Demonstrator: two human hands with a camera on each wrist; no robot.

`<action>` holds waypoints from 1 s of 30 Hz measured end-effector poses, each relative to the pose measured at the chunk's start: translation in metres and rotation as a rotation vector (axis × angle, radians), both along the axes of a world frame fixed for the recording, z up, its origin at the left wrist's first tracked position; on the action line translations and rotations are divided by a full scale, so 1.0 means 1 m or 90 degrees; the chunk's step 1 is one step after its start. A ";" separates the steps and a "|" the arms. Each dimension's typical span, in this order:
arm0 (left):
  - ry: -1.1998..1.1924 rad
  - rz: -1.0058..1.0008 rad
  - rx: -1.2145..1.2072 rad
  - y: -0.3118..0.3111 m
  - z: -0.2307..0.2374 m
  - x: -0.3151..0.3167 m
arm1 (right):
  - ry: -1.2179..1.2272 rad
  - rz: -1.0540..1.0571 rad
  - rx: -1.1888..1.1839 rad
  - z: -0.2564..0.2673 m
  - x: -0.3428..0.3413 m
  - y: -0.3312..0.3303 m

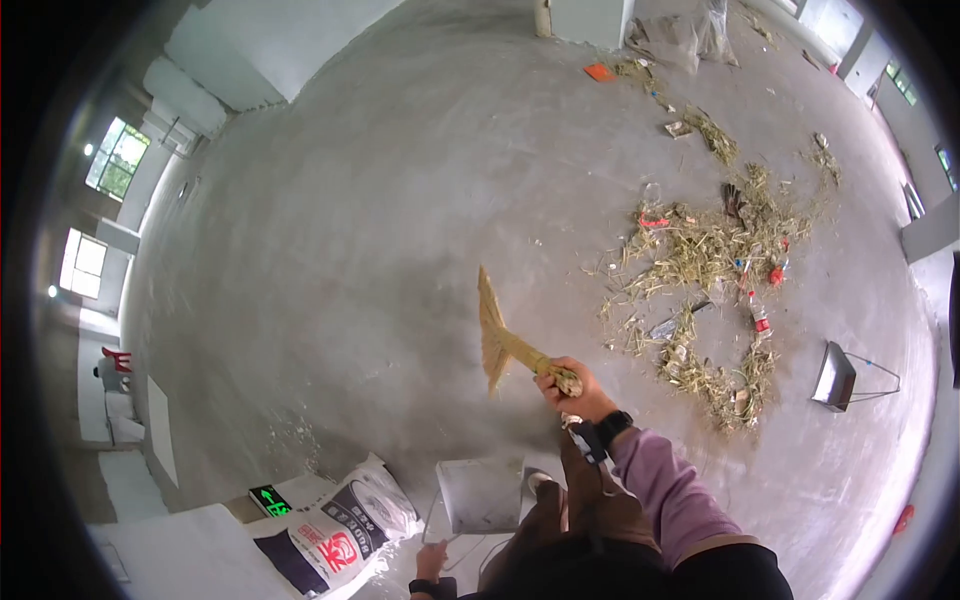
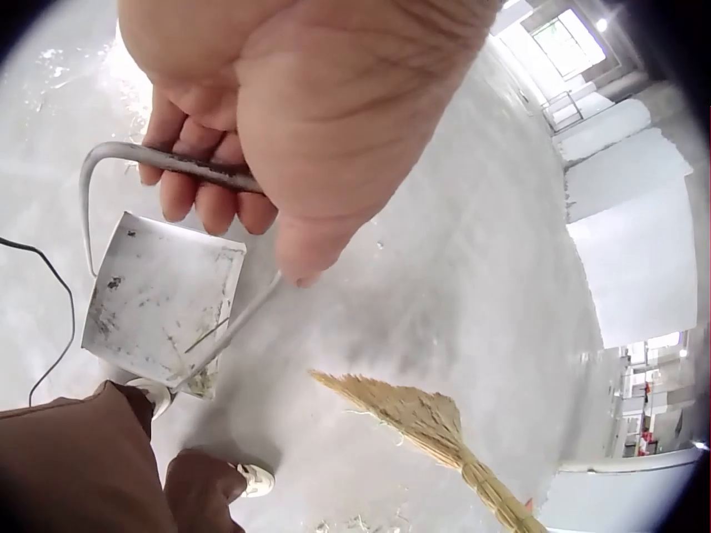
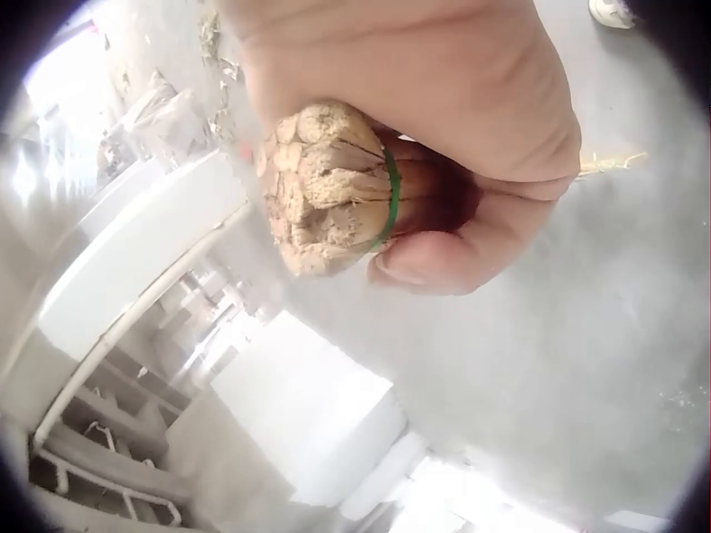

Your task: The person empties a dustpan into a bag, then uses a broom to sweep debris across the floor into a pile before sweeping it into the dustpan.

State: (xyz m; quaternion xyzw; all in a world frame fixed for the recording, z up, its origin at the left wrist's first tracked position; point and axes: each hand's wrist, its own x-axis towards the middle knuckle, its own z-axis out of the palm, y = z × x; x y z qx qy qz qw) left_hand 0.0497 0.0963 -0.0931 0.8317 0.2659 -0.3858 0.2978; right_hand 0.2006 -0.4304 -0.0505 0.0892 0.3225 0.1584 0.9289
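Note:
My right hand (image 1: 575, 385) grips a straw broom (image 1: 507, 345) by its handle, in front of my body. The broom's fanned bristles point away from me to the left, over the bare floor. In the right wrist view, fingers and thumb wrap the handle just below its cut stalk end (image 3: 317, 194), which a green band (image 3: 392, 205) binds. Low at my left side, my left hand (image 2: 322, 100) has its fingers curled round the grey bar handle (image 2: 100, 183) of a metal dustpan (image 2: 167, 289). The pan hangs beside my legs, with a few straw bits near its edge.
Straw (image 1: 720, 240) mixed with plastic bottles and scraps lies scattered at the right. A second metal pan (image 1: 833, 378) with a wire handle stands beyond it. A printed white sack (image 1: 350, 520) and a green exit sign (image 1: 269, 501) lie at the lower left.

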 end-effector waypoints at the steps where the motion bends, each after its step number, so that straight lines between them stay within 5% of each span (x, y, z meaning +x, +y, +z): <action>1: 0.007 -0.007 0.001 -0.002 0.001 0.008 | 0.012 -0.007 0.012 -0.009 0.010 -0.007; 7: 0.007 -0.044 0.019 -0.040 0.027 0.054 | -0.002 -0.140 0.165 -0.035 -0.033 -0.112; 11: -0.099 -0.345 -0.012 -0.035 0.012 0.078 | 0.014 -0.251 0.112 -0.031 -0.087 -0.180; 15: -0.097 -0.156 -0.065 -0.051 0.005 0.114 | 0.088 -0.316 0.042 0.000 -0.100 -0.223; 18: -0.141 -0.144 -0.108 -0.057 -0.005 0.141 | 0.086 -0.296 -0.086 0.011 -0.089 -0.228; 19: -0.033 0.042 -0.054 -0.083 0.016 0.153 | 0.071 -0.274 -0.171 0.017 -0.079 -0.220; 24: -0.072 0.038 -0.072 -0.104 0.017 0.195 | 0.051 -0.099 -0.254 0.049 -0.019 -0.173; 28: -0.039 0.100 -0.133 -0.130 0.015 0.238 | 0.015 -0.068 -0.164 0.061 0.035 -0.162; 29: -0.021 -0.023 -0.149 -0.128 0.007 0.254 | 0.001 -0.073 -0.130 0.054 0.054 -0.163; 30: -0.019 -0.005 -0.146 -0.134 0.003 0.271 | -0.012 -0.079 -0.100 0.046 0.073 -0.165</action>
